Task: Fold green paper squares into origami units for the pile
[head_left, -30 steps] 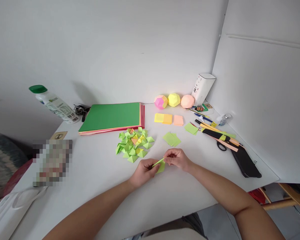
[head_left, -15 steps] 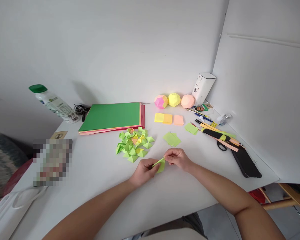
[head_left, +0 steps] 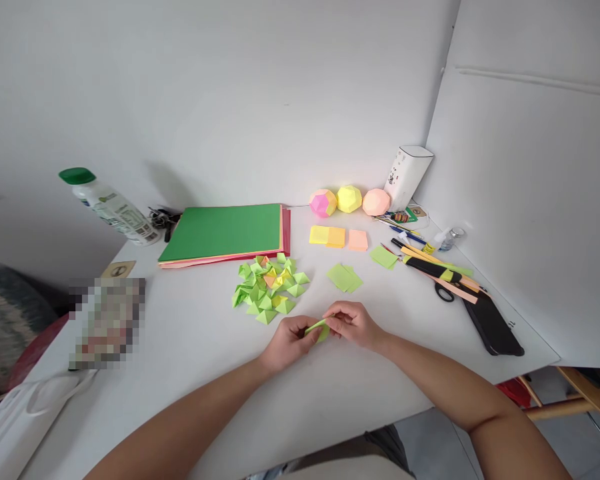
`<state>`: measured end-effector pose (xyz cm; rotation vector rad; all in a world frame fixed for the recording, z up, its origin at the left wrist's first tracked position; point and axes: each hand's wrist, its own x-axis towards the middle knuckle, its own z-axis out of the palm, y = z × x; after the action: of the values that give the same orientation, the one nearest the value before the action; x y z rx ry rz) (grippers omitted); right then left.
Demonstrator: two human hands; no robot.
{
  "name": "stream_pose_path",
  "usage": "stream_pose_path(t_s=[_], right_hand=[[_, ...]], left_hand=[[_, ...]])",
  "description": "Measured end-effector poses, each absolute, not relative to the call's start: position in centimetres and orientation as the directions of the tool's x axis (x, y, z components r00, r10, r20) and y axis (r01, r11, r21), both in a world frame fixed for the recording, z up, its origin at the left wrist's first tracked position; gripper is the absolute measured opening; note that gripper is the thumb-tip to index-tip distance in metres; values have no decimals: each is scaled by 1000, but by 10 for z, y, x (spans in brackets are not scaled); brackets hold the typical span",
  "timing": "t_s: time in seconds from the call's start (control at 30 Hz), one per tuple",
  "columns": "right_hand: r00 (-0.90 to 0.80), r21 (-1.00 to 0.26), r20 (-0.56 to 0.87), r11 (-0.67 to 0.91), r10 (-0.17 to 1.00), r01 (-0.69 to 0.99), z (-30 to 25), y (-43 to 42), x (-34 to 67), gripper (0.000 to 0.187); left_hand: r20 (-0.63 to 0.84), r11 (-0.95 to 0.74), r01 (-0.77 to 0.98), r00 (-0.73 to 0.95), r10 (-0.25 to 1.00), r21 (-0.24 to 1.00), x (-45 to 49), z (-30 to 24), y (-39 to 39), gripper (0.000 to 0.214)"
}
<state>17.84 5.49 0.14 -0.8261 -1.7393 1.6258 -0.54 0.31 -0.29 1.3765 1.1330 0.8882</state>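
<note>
Between both hands, near the front of the white table, is a light green paper square [head_left: 323, 331], partly folded over along its upper edge. My left hand [head_left: 291, 343] pinches its left side with the thumb on top. The fingers of my right hand [head_left: 354, 325] close on its right side and cover much of it. Beyond my left hand lies a pile of folded paper pieces [head_left: 265, 291], mostly green with a few yellow and orange. Loose green paper squares [head_left: 345, 278] lie just past my right hand.
Three paper balls [head_left: 349, 199] sit against the wall. Yellow and orange note pads [head_left: 327, 236] lie before them, green and red sheets [head_left: 225, 232] to the left. A black phone [head_left: 493, 325], scissors [head_left: 445, 292] and pens are at right. A white bottle [head_left: 115, 210] stands at back left.
My right hand has shifted left and slightly down onto the green paper square, covering more of it. My left hand stays in place.
</note>
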Motion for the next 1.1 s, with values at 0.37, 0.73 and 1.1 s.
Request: stream_pose_path(t_s=[0.37, 0.73, 1.1], right_hand=[[-602, -997, -34, 16, 798, 77, -2, 56, 179, 28], [-602, -998, -62, -29, 796, 63, -2, 57, 179, 27], [-601, -995, -93, -51, 793, 86, -3, 58, 179, 27]], left_hand=[[-82, 69, 69, 208, 975, 995, -6, -1, 7, 29], [-119, 128, -34, 198, 973, 991, -7, -2, 10, 31], [-101, 110, -40, 195, 976, 993, -9, -8, 9, 28]])
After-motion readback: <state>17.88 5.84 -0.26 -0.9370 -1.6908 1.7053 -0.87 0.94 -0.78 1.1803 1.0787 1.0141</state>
